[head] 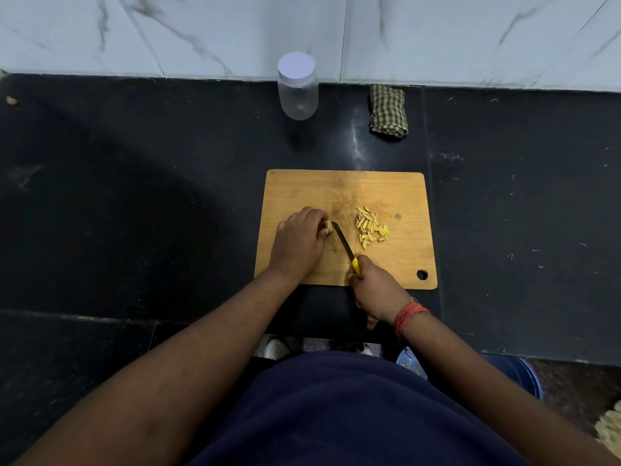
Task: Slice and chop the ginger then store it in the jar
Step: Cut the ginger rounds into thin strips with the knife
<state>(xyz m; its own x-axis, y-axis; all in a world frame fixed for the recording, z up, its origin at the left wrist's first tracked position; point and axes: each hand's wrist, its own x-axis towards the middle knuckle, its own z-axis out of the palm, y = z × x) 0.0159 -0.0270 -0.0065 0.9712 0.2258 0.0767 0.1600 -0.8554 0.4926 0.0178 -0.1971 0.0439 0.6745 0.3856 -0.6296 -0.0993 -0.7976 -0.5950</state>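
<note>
- Head view: one board (386,264) on a dark counter (134,196).
- Left hand (299,243) pins one ginger piece (328,225) against the board.
- Right hand (373,284) grasps one knife (343,243), blade beside the piece.
- One pile of strips (371,227), right of blade.
- One lidded jar (297,86), far; one cloth (388,111) to its right.

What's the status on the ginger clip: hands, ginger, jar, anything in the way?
Left hand pinning ginger piece; right hand gripping knife. Cut strips piled on board. Jar capped, empty, behind board. Nothing blocking.
</note>
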